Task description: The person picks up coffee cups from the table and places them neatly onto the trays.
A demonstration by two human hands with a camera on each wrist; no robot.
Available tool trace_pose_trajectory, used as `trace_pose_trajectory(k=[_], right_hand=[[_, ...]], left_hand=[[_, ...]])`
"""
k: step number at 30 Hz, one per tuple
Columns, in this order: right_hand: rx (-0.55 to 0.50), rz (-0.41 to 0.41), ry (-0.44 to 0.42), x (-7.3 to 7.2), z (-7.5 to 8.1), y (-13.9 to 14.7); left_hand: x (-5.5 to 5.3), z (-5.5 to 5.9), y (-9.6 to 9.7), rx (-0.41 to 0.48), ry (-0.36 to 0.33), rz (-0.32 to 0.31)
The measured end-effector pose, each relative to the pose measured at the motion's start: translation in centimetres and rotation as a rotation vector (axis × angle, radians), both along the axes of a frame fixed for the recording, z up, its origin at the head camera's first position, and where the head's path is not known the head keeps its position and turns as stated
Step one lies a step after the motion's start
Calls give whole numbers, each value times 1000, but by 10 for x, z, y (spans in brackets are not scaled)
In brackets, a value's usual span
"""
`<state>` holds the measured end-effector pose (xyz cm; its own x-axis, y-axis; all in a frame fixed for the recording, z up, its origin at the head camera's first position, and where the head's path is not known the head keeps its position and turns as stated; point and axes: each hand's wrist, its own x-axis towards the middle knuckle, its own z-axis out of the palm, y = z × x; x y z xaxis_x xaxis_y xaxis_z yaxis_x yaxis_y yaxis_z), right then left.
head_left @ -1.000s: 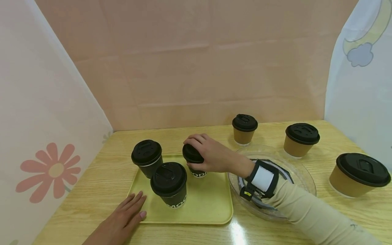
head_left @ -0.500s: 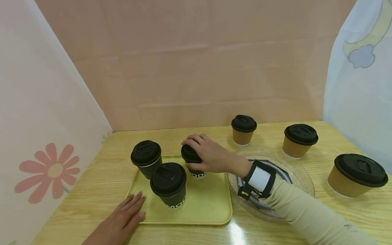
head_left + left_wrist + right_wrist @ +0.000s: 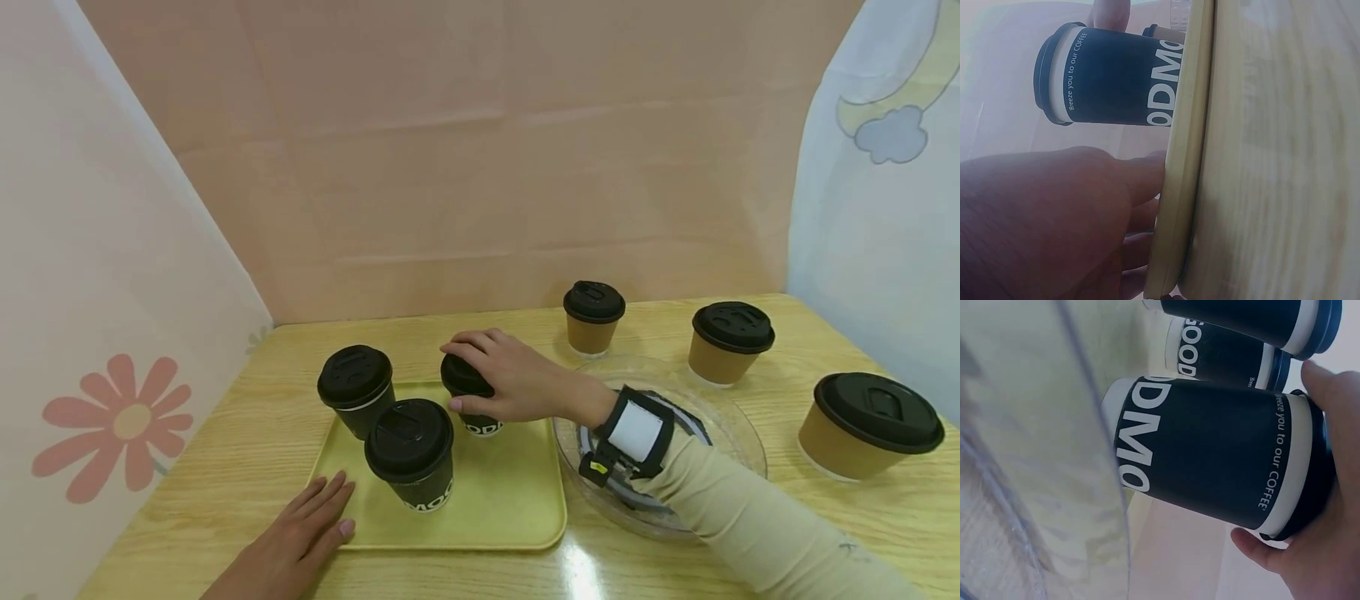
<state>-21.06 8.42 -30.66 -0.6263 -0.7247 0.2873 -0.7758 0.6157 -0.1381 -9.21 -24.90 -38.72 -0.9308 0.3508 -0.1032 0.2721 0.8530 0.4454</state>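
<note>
My right hand (image 3: 498,379) grips a black paper coffee cup (image 3: 1210,450) by its black lid from above. That cup stands upright at the back right of the yellow tray (image 3: 510,517). Two more black lidded cups are on the tray's left half: a front cup (image 3: 411,450) with white lettering, and a rear cup (image 3: 357,387) behind it. My left hand (image 3: 296,533) rests on the tray's left front edge with straight fingers. In the left wrist view, those fingers lie over the tray rim (image 3: 1182,187) below a black cup (image 3: 1116,78).
A clear round plastic dish (image 3: 738,433) lies right of the tray, under my right forearm. Brown lidded cups stand beyond it: one at the back (image 3: 592,317), one farther right (image 3: 727,342), and a wide one (image 3: 866,425) at the right. A cloth backdrop (image 3: 450,167) encloses the table.
The view shifts very slightly. Both hands and all the cups keep their places, with the right hand still on the same cup.
</note>
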Motion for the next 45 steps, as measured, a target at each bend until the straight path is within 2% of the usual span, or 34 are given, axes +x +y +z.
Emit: trace_pose_trajectory(k=[6,11,18,26,40,45], right_hand=[[23,-45,-13,2,1,0],[23,-50,-13,1,1,2],[-39,-54,-8,-1,8,15],[-79,-123,21,-8,19,37],[-82,-233,118,-28,18,66],[-85,-282,107,-34,15,76]], left_hand=[[-1,-2,0,1,25,-5],[-1,-2,0,-3,30,-3],[-1,-2,0,-6,47,-14],[-1,0,0,9,-6,-5],[0,-1,1,0,8,-7],[0,-2,1,4,7,-6]])
